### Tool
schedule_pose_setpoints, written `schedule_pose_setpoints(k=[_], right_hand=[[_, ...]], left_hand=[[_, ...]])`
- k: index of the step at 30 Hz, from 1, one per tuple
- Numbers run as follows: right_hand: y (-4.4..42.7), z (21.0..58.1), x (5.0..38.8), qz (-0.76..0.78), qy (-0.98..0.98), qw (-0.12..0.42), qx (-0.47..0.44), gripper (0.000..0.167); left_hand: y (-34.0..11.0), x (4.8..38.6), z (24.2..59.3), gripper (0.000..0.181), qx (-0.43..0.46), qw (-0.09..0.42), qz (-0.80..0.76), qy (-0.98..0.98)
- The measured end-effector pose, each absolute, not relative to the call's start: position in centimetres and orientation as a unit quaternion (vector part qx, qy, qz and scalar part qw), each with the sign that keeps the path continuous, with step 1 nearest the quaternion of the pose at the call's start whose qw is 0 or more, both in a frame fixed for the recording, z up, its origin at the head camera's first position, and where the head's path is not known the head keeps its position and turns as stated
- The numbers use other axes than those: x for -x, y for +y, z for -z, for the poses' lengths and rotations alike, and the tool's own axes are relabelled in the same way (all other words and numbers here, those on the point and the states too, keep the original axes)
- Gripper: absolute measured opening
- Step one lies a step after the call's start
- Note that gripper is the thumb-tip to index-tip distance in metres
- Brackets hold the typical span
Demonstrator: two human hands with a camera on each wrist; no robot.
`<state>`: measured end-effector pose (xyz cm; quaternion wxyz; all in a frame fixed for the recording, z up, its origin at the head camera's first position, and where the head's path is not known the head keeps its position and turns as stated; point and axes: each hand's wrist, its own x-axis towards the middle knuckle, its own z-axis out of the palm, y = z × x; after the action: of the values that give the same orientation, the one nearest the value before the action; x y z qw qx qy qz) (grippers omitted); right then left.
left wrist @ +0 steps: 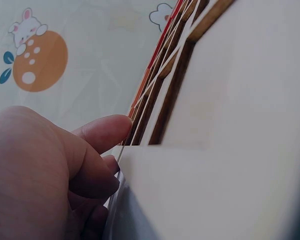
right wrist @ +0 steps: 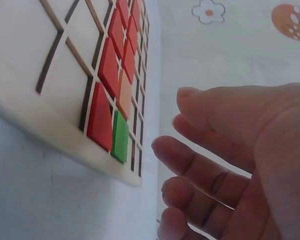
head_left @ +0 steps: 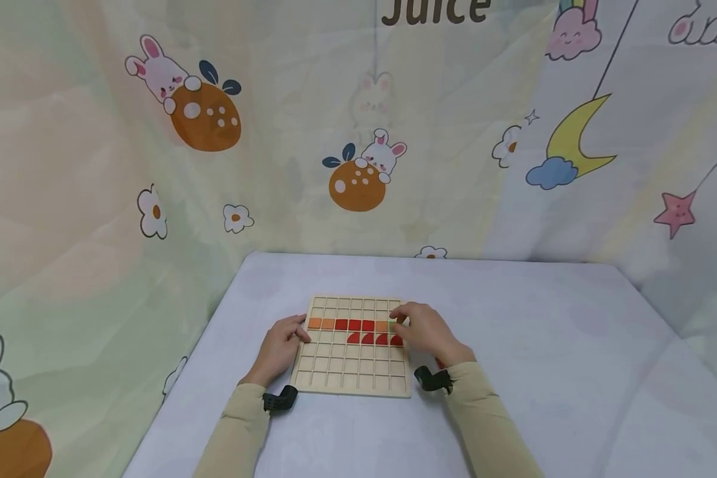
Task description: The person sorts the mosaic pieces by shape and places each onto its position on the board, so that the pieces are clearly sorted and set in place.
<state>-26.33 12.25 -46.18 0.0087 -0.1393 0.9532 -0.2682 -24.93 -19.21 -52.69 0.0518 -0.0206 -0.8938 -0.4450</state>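
Observation:
A wooden grid board lies flat on the table. One row has orange tiles, red tiles, another orange one and a green tile at its right end. The row nearer me has several red pieces with a curved edge. My left hand rests against the board's left edge, fingers loosely bent and touching it. Over the right edge, close to the green tile, hovers my right hand. Its half-bent fingers show nothing between them in the right wrist view.
A small red thing shows on the table beside my right wrist, mostly hidden. The white table extends to the right of the board. Behind it hangs a printed cloth. Both wrists wear black bands.

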Motion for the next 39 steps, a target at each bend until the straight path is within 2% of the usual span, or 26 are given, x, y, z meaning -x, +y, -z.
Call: schedule_pose_setpoints(k=[12,19,28,39], right_hand=[[14.6,46.0,25.3,0.259,0.956,0.018,0.134,0.022],[17.1,46.4,25.0,0.276,0.953,0.051,0.116,0.019],[18.9,46.1,25.4,0.287,0.948,0.085,0.106,0.005],[20.5,46.3,25.5,0.282,0.948,0.11,0.097,0.006]], left_hand=[[-19.1,24.8,52.6,0.032,0.024,0.054,0.446,-0.893],[-19.1,24.8,52.5,0.032,0.027,0.053,0.444,-0.894],[-19.0,24.8,52.4,0.032,0.024,0.054,0.44,-0.896],[-19.2,24.9,52.7,0.033,0.024,0.054,0.445,-0.894]])
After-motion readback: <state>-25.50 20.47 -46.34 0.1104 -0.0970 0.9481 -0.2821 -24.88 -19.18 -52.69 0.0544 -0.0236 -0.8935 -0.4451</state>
